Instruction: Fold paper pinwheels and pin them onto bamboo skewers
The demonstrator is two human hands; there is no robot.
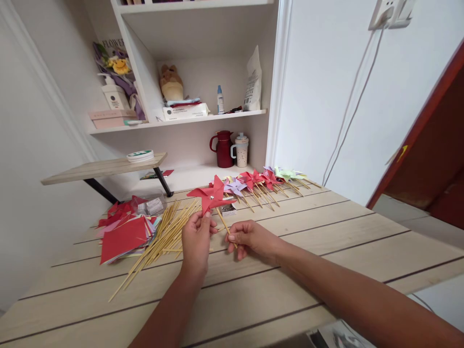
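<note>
A red paper pinwheel (pixel 213 197) on a thin wooden stick is held up over the table between my two hands. My left hand (pixel 196 238) is closed, its thumb at the lower red blade and its fingers curled behind. Lower down, my right hand (pixel 250 238) pinches the pinwheel's stick between thumb and fingers. Behind the held pinwheel lies a small clear box (pixel 228 209) with dark little pieces in it. Loose wooden sticks (pixel 167 237) are heaped left of my left hand, beside a stack of coloured paper sheets (pixel 125 238).
Several finished pinwheels (pixel 255 181) lie in a row along the table's back edge. A small raised stand (pixel 105 169) is at the back left. On the white shelf unit (pixel 177 123) are a dark red jug (pixel 224 150) and a speckled cup (pixel 241 151).
</note>
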